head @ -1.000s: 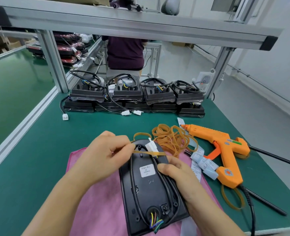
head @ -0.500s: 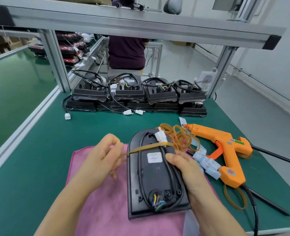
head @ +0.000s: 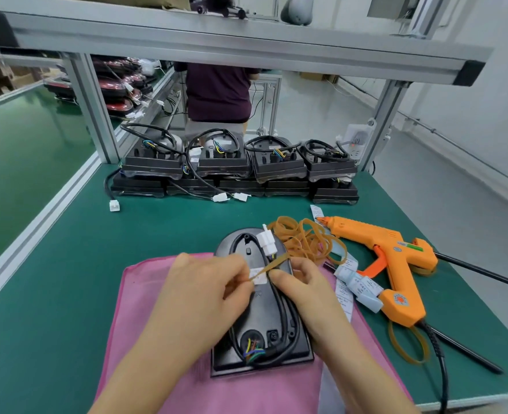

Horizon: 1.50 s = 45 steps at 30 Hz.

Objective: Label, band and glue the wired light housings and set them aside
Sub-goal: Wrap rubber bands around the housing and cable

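A black light housing (head: 258, 318) lies back-up on a pink cloth (head: 145, 339), its black cable looped on top and a white connector (head: 267, 245) near its far end. A tan rubber band (head: 272, 265) stretches across the housing over a white label (head: 260, 276). My left hand (head: 205, 291) pinches the band's left end over the housing. My right hand (head: 303, 291) grips the housing's right side, its thumb pressing on the cable by the band.
A heap of loose rubber bands (head: 306, 239) lies just beyond the housing. An orange glue gun (head: 387, 258) rests at the right, beside label strips (head: 357, 285). Stacked housings (head: 237, 168) line the table's back. A person stands behind the bench frame.
My left hand moved right, from beside the housing onto it, carrying the band's end towards the label. The stretched band now runs shorter and slanted. The right hand stayed on the housing's right side.
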### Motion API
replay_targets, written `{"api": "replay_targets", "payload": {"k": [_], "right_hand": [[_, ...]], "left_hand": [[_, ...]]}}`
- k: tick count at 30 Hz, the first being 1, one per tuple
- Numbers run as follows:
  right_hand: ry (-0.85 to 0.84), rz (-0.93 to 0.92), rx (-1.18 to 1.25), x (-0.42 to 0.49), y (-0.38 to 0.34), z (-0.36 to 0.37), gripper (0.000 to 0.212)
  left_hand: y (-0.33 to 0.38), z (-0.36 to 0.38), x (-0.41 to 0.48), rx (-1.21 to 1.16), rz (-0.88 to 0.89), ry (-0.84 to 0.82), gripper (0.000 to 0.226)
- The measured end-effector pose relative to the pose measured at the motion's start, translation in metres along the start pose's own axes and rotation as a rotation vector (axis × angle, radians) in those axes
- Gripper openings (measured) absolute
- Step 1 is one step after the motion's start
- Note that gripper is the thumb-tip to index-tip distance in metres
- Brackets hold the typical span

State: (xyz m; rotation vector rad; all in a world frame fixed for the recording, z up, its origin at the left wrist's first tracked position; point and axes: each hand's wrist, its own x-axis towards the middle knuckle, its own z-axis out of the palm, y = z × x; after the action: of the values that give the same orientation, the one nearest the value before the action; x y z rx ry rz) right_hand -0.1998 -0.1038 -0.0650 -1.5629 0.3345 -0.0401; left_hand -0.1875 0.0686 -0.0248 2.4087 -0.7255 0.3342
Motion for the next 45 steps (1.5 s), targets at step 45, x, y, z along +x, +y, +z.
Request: {"api": "replay_targets", "payload": {"k": [45], "right_hand": [[0.321, -0.51, -0.051, -0.007, 0.023, 0.006, 0.026]], "left_hand": [[0.0, 0.05, -0.014, -0.751, -0.553, 0.18, 0.086]]}}
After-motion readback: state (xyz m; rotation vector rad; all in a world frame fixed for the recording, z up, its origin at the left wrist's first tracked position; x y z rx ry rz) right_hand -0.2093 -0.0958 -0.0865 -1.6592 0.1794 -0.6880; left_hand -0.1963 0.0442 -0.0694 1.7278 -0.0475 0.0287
